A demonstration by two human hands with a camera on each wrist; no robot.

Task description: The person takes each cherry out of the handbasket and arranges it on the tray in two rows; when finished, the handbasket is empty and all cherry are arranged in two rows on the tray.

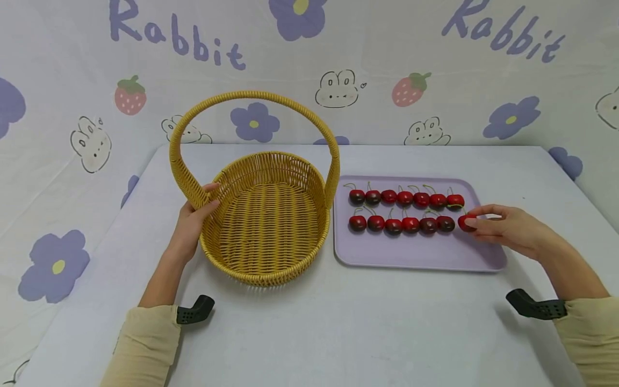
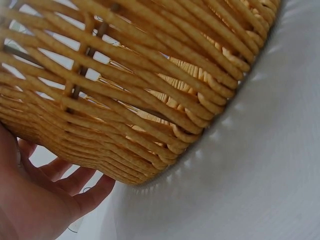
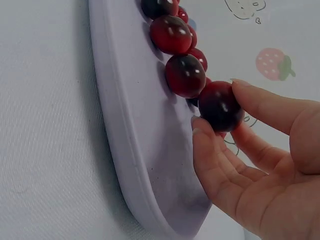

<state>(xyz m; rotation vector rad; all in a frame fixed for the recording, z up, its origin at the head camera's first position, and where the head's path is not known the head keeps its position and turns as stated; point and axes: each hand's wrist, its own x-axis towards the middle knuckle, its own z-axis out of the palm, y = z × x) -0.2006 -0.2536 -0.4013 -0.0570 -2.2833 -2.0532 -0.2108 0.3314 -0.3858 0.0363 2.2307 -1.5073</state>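
A yellow woven basket (image 1: 271,226) with a tall arched handle (image 1: 253,95) stands on the table, its inside bare. My left hand (image 1: 189,223) grips its left side where the handle meets the rim; in the left wrist view the fingers (image 2: 92,197) lie against the outer weave. On the right, my right hand (image 1: 517,231) pinches a dark red cherry (image 3: 220,106) between thumb and fingertips. That cherry is at the right end of the front row on a pale purple tray (image 1: 416,255). Several more cherries (image 1: 410,224) lie there in two rows, most with green stems.
The tray's left edge sits close beside the basket. A white cloth covers the table (image 1: 338,328), and a patterned curtain (image 1: 377,48) with rabbits, flowers and strawberries hangs behind it. Black wrist mounts (image 1: 195,310) stick out from both sleeves.
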